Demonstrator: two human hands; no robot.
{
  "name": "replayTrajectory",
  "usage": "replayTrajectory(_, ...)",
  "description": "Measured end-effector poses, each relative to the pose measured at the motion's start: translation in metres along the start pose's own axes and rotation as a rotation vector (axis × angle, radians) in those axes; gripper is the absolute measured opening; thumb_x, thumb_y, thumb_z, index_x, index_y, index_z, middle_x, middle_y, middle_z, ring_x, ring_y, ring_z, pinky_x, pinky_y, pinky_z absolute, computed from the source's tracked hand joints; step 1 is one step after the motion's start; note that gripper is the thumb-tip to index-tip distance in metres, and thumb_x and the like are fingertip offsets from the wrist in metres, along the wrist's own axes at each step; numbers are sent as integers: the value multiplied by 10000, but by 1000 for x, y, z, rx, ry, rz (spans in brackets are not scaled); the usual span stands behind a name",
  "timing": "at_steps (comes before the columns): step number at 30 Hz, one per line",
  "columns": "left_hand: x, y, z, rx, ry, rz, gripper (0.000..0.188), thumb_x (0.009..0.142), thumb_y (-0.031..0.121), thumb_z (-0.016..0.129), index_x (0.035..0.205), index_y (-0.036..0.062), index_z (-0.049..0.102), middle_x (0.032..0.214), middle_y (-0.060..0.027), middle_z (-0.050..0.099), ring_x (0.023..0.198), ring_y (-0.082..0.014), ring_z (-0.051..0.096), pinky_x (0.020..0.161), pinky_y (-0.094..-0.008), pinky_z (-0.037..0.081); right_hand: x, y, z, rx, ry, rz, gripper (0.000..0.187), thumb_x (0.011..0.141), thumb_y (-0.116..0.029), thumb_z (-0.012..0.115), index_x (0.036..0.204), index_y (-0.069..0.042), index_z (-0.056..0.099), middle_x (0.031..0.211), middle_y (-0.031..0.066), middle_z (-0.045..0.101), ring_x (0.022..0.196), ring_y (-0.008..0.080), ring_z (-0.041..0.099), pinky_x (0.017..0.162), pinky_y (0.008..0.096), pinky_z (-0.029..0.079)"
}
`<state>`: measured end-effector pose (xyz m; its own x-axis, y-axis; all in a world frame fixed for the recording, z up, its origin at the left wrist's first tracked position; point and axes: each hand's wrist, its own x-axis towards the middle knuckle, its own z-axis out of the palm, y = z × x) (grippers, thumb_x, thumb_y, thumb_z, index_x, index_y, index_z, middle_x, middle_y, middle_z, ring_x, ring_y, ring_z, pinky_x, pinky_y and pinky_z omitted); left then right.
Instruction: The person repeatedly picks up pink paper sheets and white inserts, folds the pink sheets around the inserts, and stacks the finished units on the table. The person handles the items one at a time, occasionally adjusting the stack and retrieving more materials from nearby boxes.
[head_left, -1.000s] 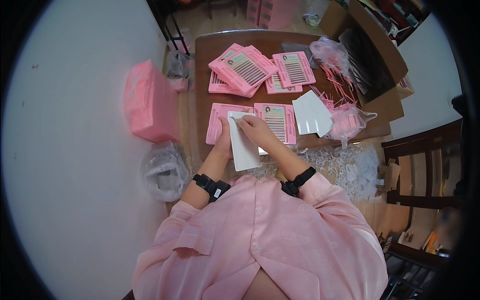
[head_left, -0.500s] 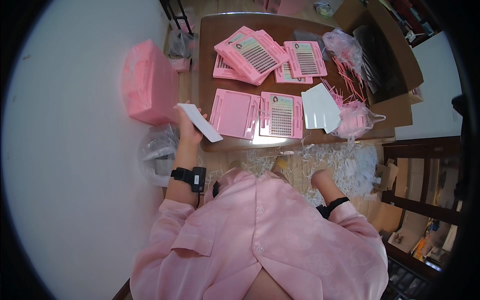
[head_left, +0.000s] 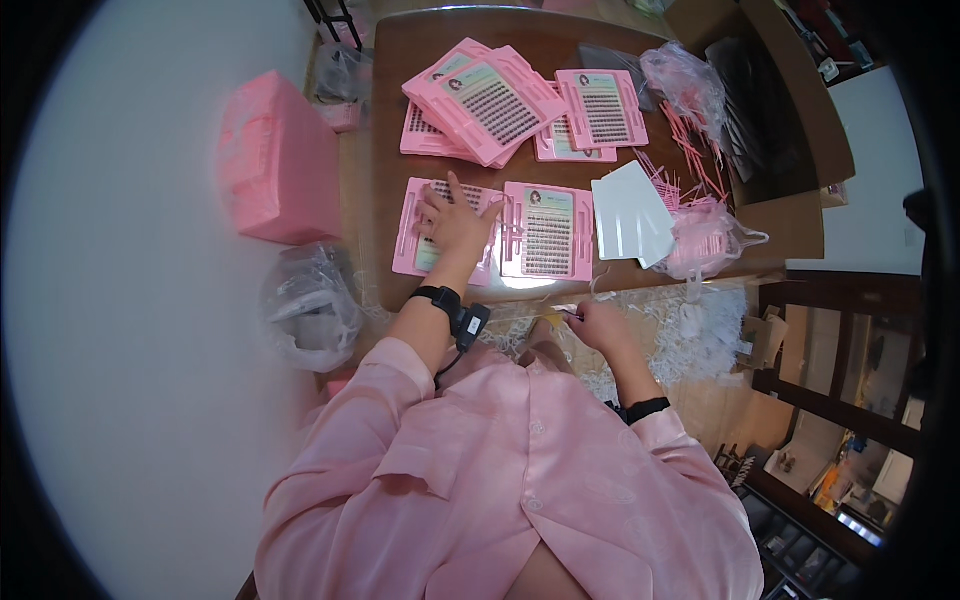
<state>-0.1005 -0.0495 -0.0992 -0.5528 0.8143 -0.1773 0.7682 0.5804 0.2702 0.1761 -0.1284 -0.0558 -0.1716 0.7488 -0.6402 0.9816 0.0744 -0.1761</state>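
My left hand (head_left: pixel 455 228), fingers spread, lies flat over the left pink tray (head_left: pixel 408 230) near the table's front edge. Under it sits a card of false lashes (head_left: pixel 427 252), partly covered by the palm; its dark lash rows show at the far end. Close by on the right is a second pink tray (head_left: pixel 511 255) with a lash card (head_left: pixel 549 235) in it. Off the front edge, my right hand (head_left: pixel 602 328) is closed around a thin tool (head_left: pixel 570 314), too small to make out fully.
Stacked pink trays with lash cards (head_left: pixel 490 108) lie at the back. White cards (head_left: pixel 632 212), pink sticks (head_left: pixel 695 150) and a plastic bag (head_left: pixel 705 240) fill the right side, beside an open cardboard box (head_left: pixel 780 222). A pink wrapped block (head_left: pixel 285 165) stands left. White shreds (head_left: pixel 700 335) litter the floor.
My left hand has moved right onto the left tray; the white-backed card it held now lies there, lash side up, where the tray was bare. My right hand has come up and left toward the table edge.
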Motion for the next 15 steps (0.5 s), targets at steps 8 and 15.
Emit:
replayTrajectory(8,3,-19,16,-3,-23,41,909,822,569,690,1553,152,348,1527,-245,327,1355,-432,330,1026,-619,318,27,2,-20,38,67,-109,359,887,-401,665,1015,-72,728,961,185,725,908,383,693,797,486,550)
replayTrajectory(15,11,-53,8,-173,143,98,789,849,444,698,1500,100,415,1452,-221,454,1326,-400,433,1065,-583,341,91,-52,-30,198,193,-211,309,879,-352,669,1024,-83,718,960,177,728,913,386,693,805,488,549)
